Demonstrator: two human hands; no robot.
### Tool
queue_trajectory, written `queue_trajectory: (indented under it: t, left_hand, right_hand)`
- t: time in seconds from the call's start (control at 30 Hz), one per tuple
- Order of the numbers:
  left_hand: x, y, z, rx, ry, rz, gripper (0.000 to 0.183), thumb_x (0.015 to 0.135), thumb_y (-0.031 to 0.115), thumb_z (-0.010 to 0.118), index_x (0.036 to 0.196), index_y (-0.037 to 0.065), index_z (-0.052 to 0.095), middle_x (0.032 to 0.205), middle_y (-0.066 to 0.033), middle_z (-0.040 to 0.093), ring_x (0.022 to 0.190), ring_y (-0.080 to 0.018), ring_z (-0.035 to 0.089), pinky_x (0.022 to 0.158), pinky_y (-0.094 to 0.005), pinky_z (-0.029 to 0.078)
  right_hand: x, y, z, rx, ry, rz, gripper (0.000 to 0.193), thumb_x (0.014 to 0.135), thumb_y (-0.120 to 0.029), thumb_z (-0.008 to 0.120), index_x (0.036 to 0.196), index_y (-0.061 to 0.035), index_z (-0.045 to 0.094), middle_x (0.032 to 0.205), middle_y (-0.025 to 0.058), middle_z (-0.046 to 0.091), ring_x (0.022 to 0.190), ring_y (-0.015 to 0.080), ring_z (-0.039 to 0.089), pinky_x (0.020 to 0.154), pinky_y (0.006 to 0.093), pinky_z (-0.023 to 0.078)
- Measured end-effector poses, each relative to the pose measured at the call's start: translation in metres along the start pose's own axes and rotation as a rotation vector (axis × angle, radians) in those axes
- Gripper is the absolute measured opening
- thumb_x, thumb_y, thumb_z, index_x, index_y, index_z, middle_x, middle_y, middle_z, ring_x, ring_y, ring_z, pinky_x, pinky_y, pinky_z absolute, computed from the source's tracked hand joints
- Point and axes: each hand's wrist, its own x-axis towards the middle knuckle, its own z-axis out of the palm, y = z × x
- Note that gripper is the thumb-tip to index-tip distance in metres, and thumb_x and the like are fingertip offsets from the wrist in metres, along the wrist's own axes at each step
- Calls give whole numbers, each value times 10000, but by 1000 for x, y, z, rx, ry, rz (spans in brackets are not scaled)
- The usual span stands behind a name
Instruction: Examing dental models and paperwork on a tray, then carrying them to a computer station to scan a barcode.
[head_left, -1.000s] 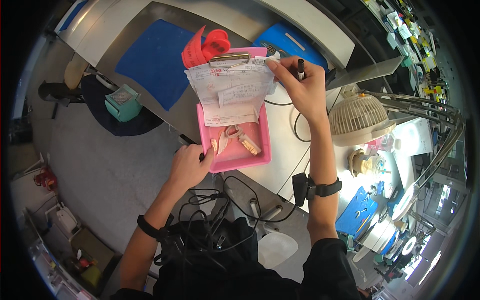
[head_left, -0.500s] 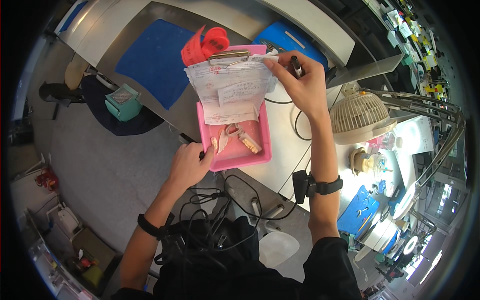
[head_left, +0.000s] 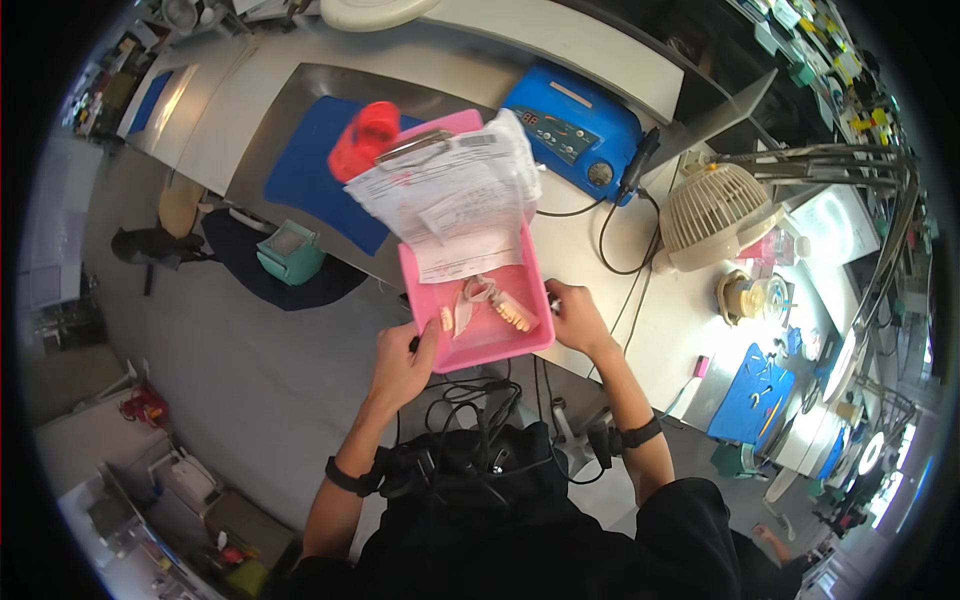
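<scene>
In the head view, the left hand pinches the near left rim of a pink tray, thumb over the edge; a small dark thing shows beside it, too small to identify. The right hand is curled at the tray's right wall, closed on what looks like a pen; whether it also grips the rim I cannot tell.

The tray lies between the hands, across the front edge of the tabletop. A metal clip at its far end holds papers, which cover the far part of the tray, and a red thing sits beside the clip. In the near part lie a toothed piece at the right and a smaller one by the left wall.

Beyond are a blue mat, a blue unit and a fan.

The step in hand seems to be steadying the tray; moving it would call for a level hold, since the pieces look loose.
</scene>
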Motion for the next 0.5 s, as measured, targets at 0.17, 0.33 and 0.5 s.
queue_trajectory:
  t: [0.17, 0.33, 0.5]
  left_hand:
    - [-27, -9, -49, 37, 64, -78, 347, 1037, 253, 624, 907, -64, 679, 600, -126, 540, 545, -122, 456, 521, -373, 364]
    - [-33, -56, -96, 46, 161, -95, 359, 1047, 264, 619, 903, -61, 671, 609, -109, 531, 567, -102, 431, 523, -364, 345]
    - [25, -85, -87, 146, 55, -7, 370, 1060, 268, 581, 934, -62, 692, 633, -137, 591, 551, -129, 477, 526, -372, 371]
  right_hand:
    - [-6, -2, 5, -193, -13, 8, 258, 834, -133, 722, 946, 49, 579, 728, 292, 652, 759, 500, 660, 712, 548, 542]
    - [-50, 10, -20, -151, 100, 125, 251, 860, -155, 715, 909, 51, 580, 721, 291, 649, 743, 494, 662, 698, 544, 537]
    - [-73, 2, -60, -184, 156, 153, 295, 974, -229, 663, 863, 44, 650, 731, 266, 657, 696, 466, 660, 657, 507, 521]
